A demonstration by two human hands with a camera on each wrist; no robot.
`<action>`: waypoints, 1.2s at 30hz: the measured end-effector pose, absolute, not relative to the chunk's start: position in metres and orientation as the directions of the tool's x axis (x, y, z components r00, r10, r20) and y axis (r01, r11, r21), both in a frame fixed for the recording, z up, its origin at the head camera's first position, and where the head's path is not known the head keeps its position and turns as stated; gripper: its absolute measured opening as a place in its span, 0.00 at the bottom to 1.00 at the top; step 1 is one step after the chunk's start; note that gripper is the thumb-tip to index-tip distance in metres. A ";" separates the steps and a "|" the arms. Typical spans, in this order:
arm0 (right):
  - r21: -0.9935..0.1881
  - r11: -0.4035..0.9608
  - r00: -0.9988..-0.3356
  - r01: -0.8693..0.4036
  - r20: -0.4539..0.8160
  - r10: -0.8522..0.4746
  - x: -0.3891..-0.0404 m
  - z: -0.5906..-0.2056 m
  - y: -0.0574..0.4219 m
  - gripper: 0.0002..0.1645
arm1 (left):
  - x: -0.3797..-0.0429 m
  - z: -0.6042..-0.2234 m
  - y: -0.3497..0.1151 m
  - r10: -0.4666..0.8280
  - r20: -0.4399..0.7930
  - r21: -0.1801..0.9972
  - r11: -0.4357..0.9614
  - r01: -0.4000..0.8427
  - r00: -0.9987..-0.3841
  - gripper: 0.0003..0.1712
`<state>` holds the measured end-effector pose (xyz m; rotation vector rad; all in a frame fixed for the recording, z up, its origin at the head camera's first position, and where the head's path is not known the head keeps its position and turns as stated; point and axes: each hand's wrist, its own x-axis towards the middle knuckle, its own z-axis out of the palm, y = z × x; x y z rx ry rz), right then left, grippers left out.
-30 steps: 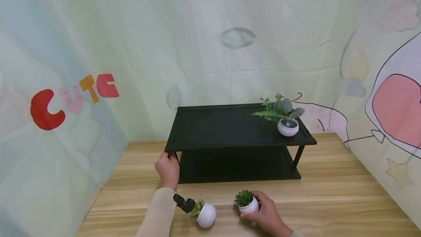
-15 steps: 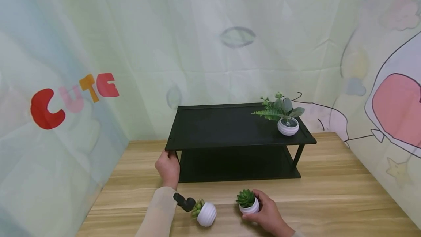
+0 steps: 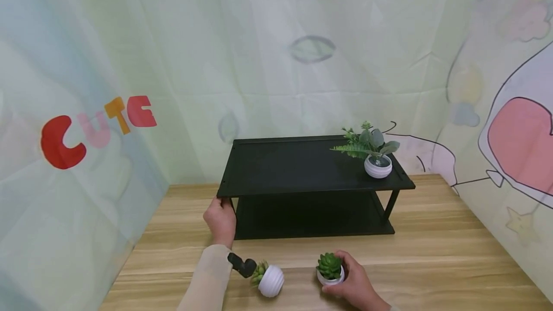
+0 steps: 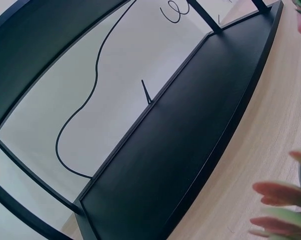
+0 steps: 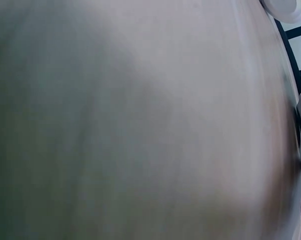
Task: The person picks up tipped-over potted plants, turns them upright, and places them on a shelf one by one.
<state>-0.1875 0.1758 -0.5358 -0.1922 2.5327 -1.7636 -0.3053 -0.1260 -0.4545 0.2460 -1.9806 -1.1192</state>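
Observation:
A black two-tier shelf (image 3: 285, 164) stands on the wooden table in the head view. My left hand (image 3: 220, 220) grips its left front post just under the top board, its fingertips hidden there. My right hand (image 3: 356, 284) holds a small potted succulent (image 3: 330, 267) by its white ribbed pot, thumb in front and fingers behind, over the table before the shelf. The left wrist view shows the lower board (image 4: 175, 135) of the shelf from the side. Most of the right wrist view is a blurred pale surface.
Between my arms a second succulent in a white pot (image 3: 271, 281) lies on its side on the table (image 3: 432, 263). A leafy plant in a white pot (image 3: 378, 167) stands at the right end of the shelf's top. Printed curtains (image 3: 276, 85) enclose the back and sides.
My right hand has moved slightly to the right with the succulent, and the pot has turned more upright. My left hand stays on the shelf post.

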 end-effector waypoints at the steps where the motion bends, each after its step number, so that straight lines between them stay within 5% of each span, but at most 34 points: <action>1: -0.936 0.346 -0.991 -0.067 0.023 -0.131 -0.188 -0.537 0.177 0.45 | -0.305 -0.454 -0.126 -0.523 0.565 0.783 0.584 0.215 -0.638 0.10; 24: -0.932 0.342 -0.975 -0.121 0.046 -0.218 -0.186 -0.545 0.188 0.49 | -0.307 -0.457 -0.126 -0.529 0.561 0.785 0.586 0.204 -0.637 0.10; 36: -0.910 0.407 -0.988 -0.084 0.023 -0.153 -0.188 -0.543 0.188 0.41 | -0.307 -0.456 -0.125 -0.535 0.573 0.781 0.586 0.216 -0.621 0.09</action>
